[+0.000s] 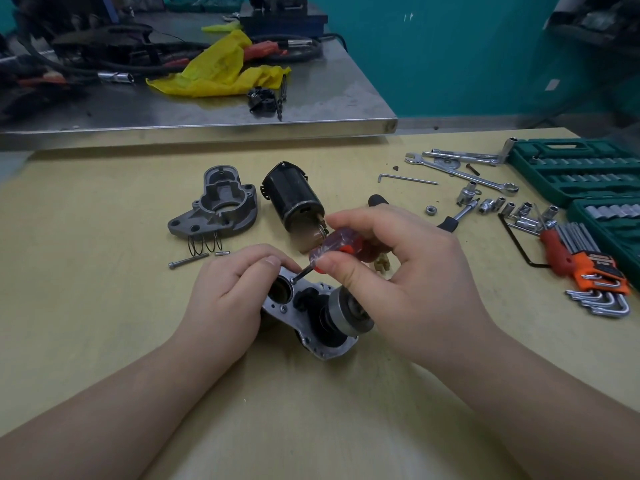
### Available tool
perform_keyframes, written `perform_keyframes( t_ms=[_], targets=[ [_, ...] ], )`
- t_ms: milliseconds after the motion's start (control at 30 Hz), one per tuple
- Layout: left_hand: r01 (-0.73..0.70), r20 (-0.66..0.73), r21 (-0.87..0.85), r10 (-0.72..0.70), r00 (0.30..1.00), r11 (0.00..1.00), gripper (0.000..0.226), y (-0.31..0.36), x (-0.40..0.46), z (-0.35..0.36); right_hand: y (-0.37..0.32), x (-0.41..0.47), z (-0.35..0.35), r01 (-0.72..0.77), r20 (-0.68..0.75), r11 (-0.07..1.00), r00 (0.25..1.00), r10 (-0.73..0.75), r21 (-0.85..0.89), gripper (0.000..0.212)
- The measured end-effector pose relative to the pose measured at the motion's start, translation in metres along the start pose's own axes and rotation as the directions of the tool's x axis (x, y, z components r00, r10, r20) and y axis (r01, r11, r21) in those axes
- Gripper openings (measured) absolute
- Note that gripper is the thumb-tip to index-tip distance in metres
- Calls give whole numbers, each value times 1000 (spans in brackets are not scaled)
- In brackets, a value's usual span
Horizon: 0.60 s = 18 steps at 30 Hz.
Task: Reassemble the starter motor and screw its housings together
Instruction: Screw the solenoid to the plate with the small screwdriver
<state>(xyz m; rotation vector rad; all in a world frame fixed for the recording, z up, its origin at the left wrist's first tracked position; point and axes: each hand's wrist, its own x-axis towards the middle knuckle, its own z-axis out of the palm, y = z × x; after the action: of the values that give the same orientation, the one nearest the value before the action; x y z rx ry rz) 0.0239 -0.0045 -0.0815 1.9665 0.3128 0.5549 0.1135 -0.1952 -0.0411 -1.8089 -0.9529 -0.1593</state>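
Head view: yellow table [104, 341]. Left hand [228, 299] is clamped on the left end of a silver gear housing [311, 327], lying on the table near the front centre. Right hand [398, 271] is closed around the red handle of a small screwdriver [337, 245]; its dark shaft slants down and left, tip touching a screw [293, 281] on the housing's top edge, beside a round opening.

Behind the hands, well apart from the housing: a grey nose casting [216, 204], a spring [204, 244] touching its front edge, and a loose bolt [188, 261] just beyond. A black motor can [294, 195] lies on its side to the right of the casting (its near end is partly hidden by the right hand).

Far right: loose sockets [502, 206], a wrench [460, 173], an orange hex key set [595, 275], a green socket case [575, 171].
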Motion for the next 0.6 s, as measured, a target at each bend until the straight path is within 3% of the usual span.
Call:
perform_keyframes(
  t_ms=[167, 400, 600],
  targets=[
    [6, 3, 1, -6, 1000, 1000, 34, 0, -1, -1, 3, -5, 0, 99, 8, 995, 995, -99, -21, 32],
    [7, 5, -12, -7, 1000, 1000, 35, 2, -1, -1, 5, -6, 3, 115, 18, 993, 993, -115, 40, 43],
    [0, 8, 0, 0, 1000, 1000, 34, 3, 0, -1, 7, -5, 2, 107, 30, 991, 994, -110, 76, 37]
  ],
)
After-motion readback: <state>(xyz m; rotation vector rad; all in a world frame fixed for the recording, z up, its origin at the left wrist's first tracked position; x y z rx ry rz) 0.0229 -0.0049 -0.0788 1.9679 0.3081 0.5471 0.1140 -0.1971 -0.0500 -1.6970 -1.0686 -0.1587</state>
